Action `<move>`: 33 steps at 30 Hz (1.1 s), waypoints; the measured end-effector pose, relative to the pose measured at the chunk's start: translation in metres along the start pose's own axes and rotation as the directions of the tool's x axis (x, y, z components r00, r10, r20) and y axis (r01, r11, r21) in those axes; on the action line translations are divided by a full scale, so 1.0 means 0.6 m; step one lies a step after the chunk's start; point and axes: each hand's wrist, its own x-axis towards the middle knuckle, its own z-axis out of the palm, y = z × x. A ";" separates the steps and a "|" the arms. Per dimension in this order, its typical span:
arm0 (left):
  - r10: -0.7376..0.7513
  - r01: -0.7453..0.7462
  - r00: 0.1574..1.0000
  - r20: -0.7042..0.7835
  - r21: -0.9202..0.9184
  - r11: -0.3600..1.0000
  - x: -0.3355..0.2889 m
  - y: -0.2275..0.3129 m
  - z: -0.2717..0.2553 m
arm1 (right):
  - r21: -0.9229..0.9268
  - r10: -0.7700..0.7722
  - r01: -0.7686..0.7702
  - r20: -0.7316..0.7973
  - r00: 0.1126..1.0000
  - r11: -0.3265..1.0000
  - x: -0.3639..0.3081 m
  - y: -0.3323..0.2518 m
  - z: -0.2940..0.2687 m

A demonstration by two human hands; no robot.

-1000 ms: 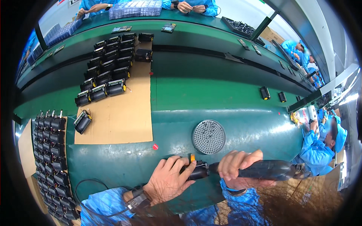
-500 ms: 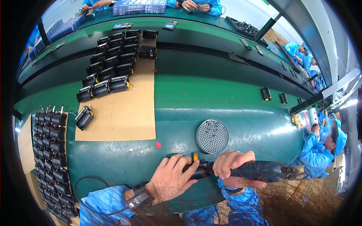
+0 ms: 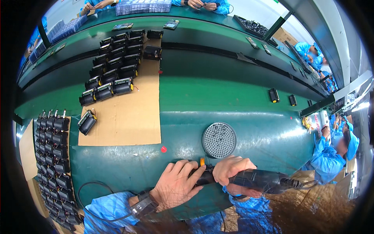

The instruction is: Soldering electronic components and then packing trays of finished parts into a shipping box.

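Observation:
My right hand point(image 3: 231, 171) grips a black electric screwdriver point(image 3: 261, 181) that lies almost level near the front edge of the green bench point(image 3: 249, 113). My left hand point(image 3: 177, 187) presses down on a small black part with an orange tab point(image 3: 202, 161) at the tool's tip; the part is mostly hidden under my fingers. A strap with a cable is on my left wrist point(image 3: 142, 204). A round grey perforated disc point(image 3: 219, 139) lies just beyond my hands.
A cardboard sheet point(image 3: 124, 121) carries rows of black cylindrical units point(image 3: 111, 78), one lying apart point(image 3: 87, 121). More black units fill a tray at the left point(image 3: 52, 156). Two small black parts point(image 3: 274, 95) lie to the right. People in blue work at the right point(image 3: 331, 156) and across the bench.
Both hands and the screwdriver have stayed at the same spot on the bench; my view has shifted slightly. Nothing was picked up or let go.

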 end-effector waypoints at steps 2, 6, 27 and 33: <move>-0.005 0.005 1.000 -0.002 -0.008 1.000 -0.002 0.000 0.003 | 0.015 -0.092 0.092 -0.045 0.995 0.996 -0.012 0.011 0.009; -0.004 0.004 1.000 -0.007 -0.019 1.000 -0.003 -0.003 0.003 | 0.101 0.074 -0.052 -0.236 0.969 0.994 -0.017 -0.003 0.020; 0.048 -0.048 0.998 -0.031 0.022 0.999 -0.005 -0.020 0.016 | -0.212 -0.016 -0.153 -0.632 0.775 0.965 0.003 -0.025 -0.057; 0.046 -0.046 0.999 -0.029 0.011 0.999 -0.004 -0.021 0.016 | -0.194 0.001 -0.157 -0.626 0.780 0.968 0.001 -0.021 -0.058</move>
